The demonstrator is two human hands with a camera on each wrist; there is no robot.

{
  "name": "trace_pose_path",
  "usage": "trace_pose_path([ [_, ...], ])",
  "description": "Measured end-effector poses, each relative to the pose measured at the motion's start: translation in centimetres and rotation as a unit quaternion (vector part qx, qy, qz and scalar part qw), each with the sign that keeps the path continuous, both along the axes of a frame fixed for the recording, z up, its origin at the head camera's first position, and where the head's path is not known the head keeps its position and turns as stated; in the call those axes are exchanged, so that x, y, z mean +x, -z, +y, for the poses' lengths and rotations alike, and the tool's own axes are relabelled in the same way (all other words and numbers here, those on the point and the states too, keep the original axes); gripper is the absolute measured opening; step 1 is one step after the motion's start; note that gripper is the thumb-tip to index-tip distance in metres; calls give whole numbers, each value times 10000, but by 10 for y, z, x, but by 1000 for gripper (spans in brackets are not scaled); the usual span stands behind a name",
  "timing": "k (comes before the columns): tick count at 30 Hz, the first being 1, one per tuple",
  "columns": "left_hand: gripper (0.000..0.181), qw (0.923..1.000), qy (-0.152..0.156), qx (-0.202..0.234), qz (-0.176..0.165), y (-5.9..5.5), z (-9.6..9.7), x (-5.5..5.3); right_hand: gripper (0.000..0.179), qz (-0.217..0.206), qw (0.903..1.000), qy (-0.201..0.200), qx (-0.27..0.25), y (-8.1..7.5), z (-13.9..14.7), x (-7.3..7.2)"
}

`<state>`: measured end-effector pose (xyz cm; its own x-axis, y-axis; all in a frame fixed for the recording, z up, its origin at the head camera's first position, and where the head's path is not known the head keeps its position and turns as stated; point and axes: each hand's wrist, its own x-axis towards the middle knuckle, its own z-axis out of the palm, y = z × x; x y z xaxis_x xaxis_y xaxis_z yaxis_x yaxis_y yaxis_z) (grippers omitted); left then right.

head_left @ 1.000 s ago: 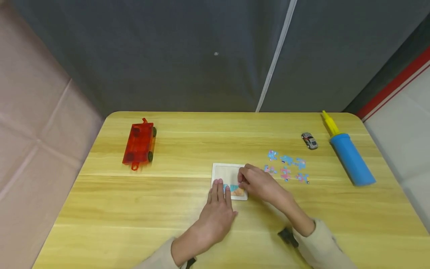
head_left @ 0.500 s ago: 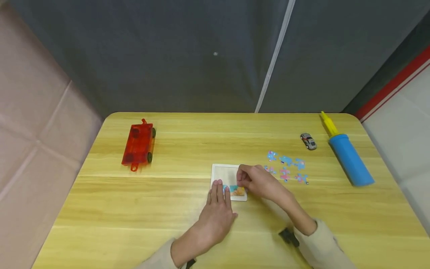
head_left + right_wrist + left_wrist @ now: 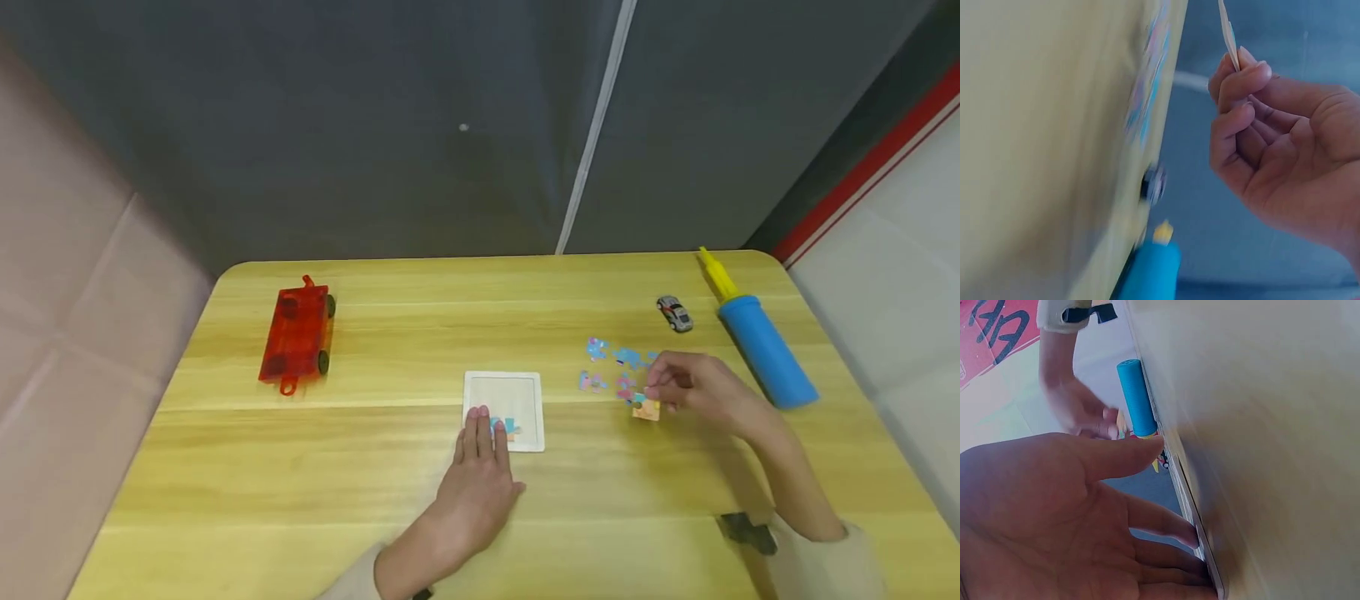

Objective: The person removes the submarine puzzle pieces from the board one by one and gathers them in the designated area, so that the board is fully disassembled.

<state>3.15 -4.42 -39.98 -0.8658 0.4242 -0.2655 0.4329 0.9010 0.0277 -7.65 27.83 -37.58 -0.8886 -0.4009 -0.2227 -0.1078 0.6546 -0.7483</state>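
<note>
A white square puzzle tray (image 3: 517, 400) lies on the table. My left hand (image 3: 476, 496) rests on its lower left part, fingers straight, partly covering blue-and-orange puzzle pieces (image 3: 512, 427) placed along the bottom. My right hand (image 3: 701, 387) pinches an orange-and-blue puzzle piece (image 3: 645, 408) between thumb and fingers, held above the table to the right of the tray. In the right wrist view, that puzzle piece (image 3: 1229, 37) shows edge-on and clear of the tabletop. Several loose pink-and-blue puzzle pieces (image 3: 593, 382) lie beside and behind it, some hidden by the right hand.
A blue pump with a yellow nozzle (image 3: 768, 350) lies at the right, and a small silver toy car (image 3: 674, 313) stands near it. A see-through red toy wagon (image 3: 297, 333) is at the far left. A dark curtain hangs behind the table's back edge.
My right hand has lifted a puzzle piece out of the tray's lower right and carried it right, near the loose pieces. The left hand stays on the tray. The head view has shifted slightly.
</note>
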Motion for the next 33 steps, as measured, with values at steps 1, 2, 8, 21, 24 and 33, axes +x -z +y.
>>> trace_pose_path([
  [1,75,10000,-22,4,-7,0,-1,0,5,-15,9999,72,71,1,8,1],
  [2,75,10000,-43,19,-9,0,-2,1,5,-33,9998,120,151,3,16,2],
  [8,77,9999,-58,88,23,1,-3,2,3,-251,9985,59,488,19,44,10],
  [21,78,9999,-60,28,104,2,0,5,12,541,9888,-214,1375,26,39,10],
  [24,77,9999,-47,16,128,2,0,4,16,802,9824,-310,1659,28,36,10],
  [33,76,9993,-183,305,-91,-2,-4,2,18,901,9790,-267,1809,34,29,13],
])
